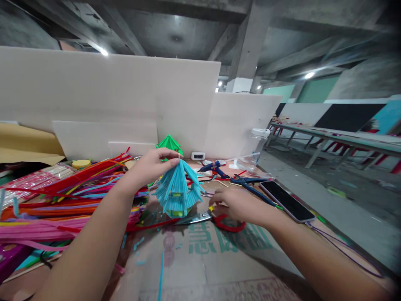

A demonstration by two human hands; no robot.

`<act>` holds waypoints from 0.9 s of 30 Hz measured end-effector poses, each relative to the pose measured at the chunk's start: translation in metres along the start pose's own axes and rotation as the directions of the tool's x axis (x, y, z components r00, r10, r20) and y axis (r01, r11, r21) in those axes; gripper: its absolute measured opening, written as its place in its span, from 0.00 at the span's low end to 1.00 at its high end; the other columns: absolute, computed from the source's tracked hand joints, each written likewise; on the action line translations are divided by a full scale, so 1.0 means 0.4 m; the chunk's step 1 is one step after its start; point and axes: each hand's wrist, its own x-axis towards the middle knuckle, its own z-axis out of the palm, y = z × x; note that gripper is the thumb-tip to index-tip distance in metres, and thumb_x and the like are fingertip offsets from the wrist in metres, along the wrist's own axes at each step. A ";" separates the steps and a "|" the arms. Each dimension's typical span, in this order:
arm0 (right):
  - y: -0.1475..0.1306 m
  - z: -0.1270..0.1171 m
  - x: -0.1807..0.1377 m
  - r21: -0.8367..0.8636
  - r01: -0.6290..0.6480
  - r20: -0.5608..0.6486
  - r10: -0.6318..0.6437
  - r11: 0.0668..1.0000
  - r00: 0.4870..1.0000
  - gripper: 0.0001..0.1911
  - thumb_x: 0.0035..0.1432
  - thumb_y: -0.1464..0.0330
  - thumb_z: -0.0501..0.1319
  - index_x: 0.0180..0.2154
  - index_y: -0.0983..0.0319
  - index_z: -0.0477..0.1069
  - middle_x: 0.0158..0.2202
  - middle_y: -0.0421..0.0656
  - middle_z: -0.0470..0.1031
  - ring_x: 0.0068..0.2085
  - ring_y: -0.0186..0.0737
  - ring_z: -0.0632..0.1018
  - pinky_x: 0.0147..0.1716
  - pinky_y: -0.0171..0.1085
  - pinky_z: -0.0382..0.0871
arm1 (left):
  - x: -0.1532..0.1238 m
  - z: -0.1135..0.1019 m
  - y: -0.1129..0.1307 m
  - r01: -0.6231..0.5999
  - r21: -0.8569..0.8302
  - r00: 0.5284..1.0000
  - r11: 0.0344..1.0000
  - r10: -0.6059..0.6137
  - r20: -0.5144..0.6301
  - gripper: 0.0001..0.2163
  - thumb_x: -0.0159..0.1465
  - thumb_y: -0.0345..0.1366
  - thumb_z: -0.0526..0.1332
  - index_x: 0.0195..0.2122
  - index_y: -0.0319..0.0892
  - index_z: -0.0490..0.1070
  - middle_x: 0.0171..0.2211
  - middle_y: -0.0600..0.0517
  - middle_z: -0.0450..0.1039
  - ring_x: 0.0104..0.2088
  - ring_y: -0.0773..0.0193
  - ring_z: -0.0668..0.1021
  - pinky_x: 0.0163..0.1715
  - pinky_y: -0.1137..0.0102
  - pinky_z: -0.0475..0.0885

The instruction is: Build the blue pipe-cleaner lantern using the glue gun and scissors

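Observation:
A blue tiered, pagoda-like model (180,190), apparently made of fuzzy pipe cleaners, stands upright on the cardboard-covered table. My left hand (155,167) pinches its peaked top from the left. To the right of the model, my right hand (233,205) is closed with fingers curled, and a small yellow piece (211,208) shows at its fingertips. Just below that hand lies a pair of scissors with red handles (230,225); its blades point left, past the model's base. Behind my left hand, a green peaked model (169,143) is partly hidden.
Bundles of colourful pipe cleaners (75,209) cover the left side. A blue glue gun (216,168), pliers (250,184), a phone (286,200) and a clear plastic jar (255,150) stand or lie at right. White boards (109,92) rise behind. Blue clippings (139,243) are scattered in front.

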 end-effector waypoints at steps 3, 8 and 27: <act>-0.039 -0.031 0.019 0.113 0.045 -0.276 -0.012 0.993 0.961 0.12 0.63 0.65 0.54 0.36 0.61 0.74 0.34 0.44 0.77 0.34 0.37 0.74 0.33 0.34 0.63 | 0.004 0.009 -0.005 -0.014 -0.025 1.000 1.000 0.014 -0.010 0.20 0.59 0.50 0.59 0.44 0.41 0.76 0.44 0.45 0.77 0.44 0.54 0.78 0.43 0.63 0.72; -0.110 -0.089 0.078 0.136 0.193 -0.598 -0.075 0.972 0.798 0.07 0.61 0.68 0.57 0.38 0.61 0.74 0.35 0.44 0.76 0.36 0.37 0.74 0.37 0.35 0.65 | 0.005 0.017 -0.006 -0.058 -0.095 0.998 0.994 0.061 0.024 0.18 0.61 0.48 0.58 0.43 0.41 0.75 0.44 0.46 0.77 0.45 0.55 0.77 0.45 0.63 0.71; -0.142 -0.072 0.113 0.253 0.265 -0.690 -0.018 0.931 0.723 0.07 0.61 0.69 0.58 0.39 0.61 0.74 0.37 0.42 0.79 0.37 0.36 0.78 0.38 0.36 0.70 | -0.014 0.009 0.050 -0.151 0.054 0.982 0.987 0.144 0.121 0.13 0.63 0.46 0.56 0.40 0.43 0.73 0.39 0.51 0.74 0.41 0.60 0.74 0.40 0.69 0.69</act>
